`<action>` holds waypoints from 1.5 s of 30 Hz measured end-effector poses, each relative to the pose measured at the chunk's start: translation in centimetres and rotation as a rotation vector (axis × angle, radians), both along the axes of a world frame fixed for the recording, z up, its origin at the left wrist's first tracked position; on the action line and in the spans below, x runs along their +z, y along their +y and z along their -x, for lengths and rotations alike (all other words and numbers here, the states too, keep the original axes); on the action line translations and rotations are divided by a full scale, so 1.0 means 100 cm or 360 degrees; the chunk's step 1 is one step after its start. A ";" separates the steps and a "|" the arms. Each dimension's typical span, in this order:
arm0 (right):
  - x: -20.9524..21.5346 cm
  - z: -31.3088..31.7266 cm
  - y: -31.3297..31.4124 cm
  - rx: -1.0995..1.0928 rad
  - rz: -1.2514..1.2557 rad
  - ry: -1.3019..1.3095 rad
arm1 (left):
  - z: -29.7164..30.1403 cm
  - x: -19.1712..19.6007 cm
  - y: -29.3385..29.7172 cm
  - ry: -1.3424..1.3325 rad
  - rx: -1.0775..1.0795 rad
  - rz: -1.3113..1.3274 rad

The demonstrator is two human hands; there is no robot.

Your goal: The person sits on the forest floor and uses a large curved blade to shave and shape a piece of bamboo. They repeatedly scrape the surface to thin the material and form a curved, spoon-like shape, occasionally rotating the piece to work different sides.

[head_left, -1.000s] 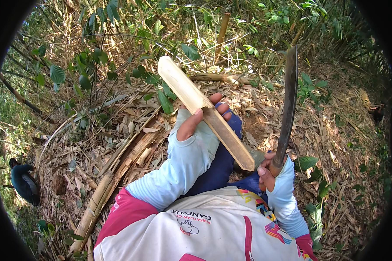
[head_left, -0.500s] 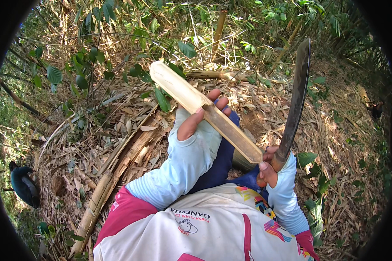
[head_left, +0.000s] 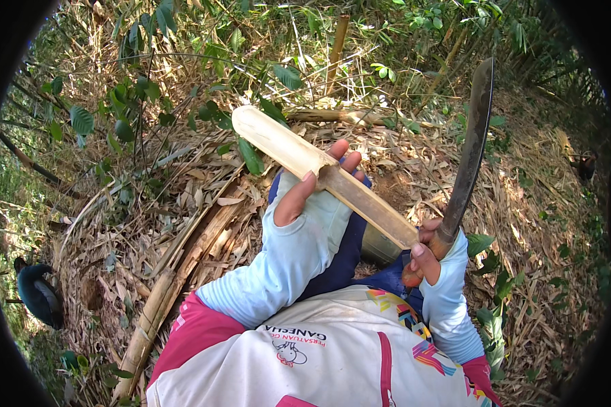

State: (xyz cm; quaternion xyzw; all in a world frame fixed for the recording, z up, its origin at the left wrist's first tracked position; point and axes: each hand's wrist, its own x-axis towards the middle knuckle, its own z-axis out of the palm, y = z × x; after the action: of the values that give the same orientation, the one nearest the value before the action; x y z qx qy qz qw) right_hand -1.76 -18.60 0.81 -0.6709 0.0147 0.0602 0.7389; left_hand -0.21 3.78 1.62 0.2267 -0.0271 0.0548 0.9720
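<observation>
My left hand [head_left: 316, 183] grips a split length of pale bamboo [head_left: 322, 171] near its middle, holding it slanted from upper left down to lower right. My right hand [head_left: 424, 251] is closed around the handle of a long dark machete [head_left: 470, 152], whose blade points up and slightly right. The bamboo's lower end reaches close to my right hand and the base of the blade. Both forearms wear light blue sleeves.
Dry bamboo leaves and husks cover the ground. Long bamboo strips [head_left: 166, 292] lie at my left. A bamboo stem [head_left: 337, 47] stands behind, with green leafy shrubs [head_left: 125, 102] at the left. A dark rounded object [head_left: 39, 293] sits at the far left.
The machete blade has swung further right and upright. The bamboo piece has tilted lower, its lower end nearer my right hand.
</observation>
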 end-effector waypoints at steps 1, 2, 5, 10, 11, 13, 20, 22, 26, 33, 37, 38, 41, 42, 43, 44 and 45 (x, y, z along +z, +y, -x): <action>0.000 -0.001 -0.001 -0.0021 -0.0003 -0.0018 | 0.000 -0.001 0.000 -0.0008 -0.0020 0.0007; -0.001 -0.003 -0.003 -0.0043 -0.0005 -0.0036 | 0.000 -0.003 -0.001 -0.0017 -0.0041 0.0014; -0.005 -0.008 -0.009 -0.0061 0.0007 -0.0117 | 0.001 -0.005 0.002 -0.0008 -0.0103 0.0044; -0.006 -0.007 -0.014 -0.0057 0.0005 -0.0114 | 0.002 -0.009 -0.004 -0.0051 -0.0207 -0.0045; -0.006 -0.004 -0.010 -0.0063 -0.0007 -0.0107 | 0.004 -0.010 -0.006 -0.0076 -0.0248 -0.0074; 0.001 0.001 -0.001 -0.0043 0.0004 -0.0052 | 0.006 -0.011 -0.015 -0.0088 -0.0319 -0.0084; -0.014 0.015 0.009 0.0314 0.0184 -0.0146 | 0.011 -0.009 -0.030 0.0110 -0.0572 -0.0387; -0.011 0.016 0.011 0.0399 0.0210 -0.0240 | 0.011 -0.006 -0.030 0.0156 -0.0455 -0.0593; -0.005 0.017 0.005 0.0395 0.0265 -0.0364 | 0.009 -0.003 -0.022 0.0188 -0.0414 -0.0725; 0.014 -0.007 -0.011 0.0040 0.0681 -0.0502 | 0.007 0.007 -0.011 0.0125 -0.0546 -0.0868; 0.024 -0.014 -0.017 0.0052 0.1179 -0.0687 | 0.009 0.011 -0.005 0.0136 -0.0620 -0.1133; 0.025 -0.016 -0.014 0.0056 0.1243 -0.0820 | 0.009 0.011 -0.005 0.0138 -0.0603 -0.1227; 0.028 -0.022 -0.011 0.0133 0.1420 -0.0967 | 0.005 0.006 0.001 -0.0010 -0.0718 -0.1561; 0.030 -0.024 -0.009 0.0247 0.1560 -0.0966 | 0.004 0.005 0.001 -0.0066 -0.0688 -0.1623; 0.033 -0.028 -0.005 0.0364 0.1694 -0.0963 | 0.003 0.003 0.002 -0.0118 -0.0656 -0.1687; 0.037 -0.033 -0.001 0.0484 0.1827 -0.0959 | 0.004 0.000 -0.001 -0.0147 -0.0528 -0.1693; 0.040 -0.039 0.004 0.0663 0.1954 -0.0780 | 0.006 -0.002 -0.003 -0.0174 -0.0398 -0.1698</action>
State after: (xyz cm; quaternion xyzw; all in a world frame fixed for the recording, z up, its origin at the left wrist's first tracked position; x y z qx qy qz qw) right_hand 2.16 -18.24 4.84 -0.9508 -0.2503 0.0283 0.1805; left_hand -0.82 3.49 1.46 0.6799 -0.1284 -0.0708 0.7185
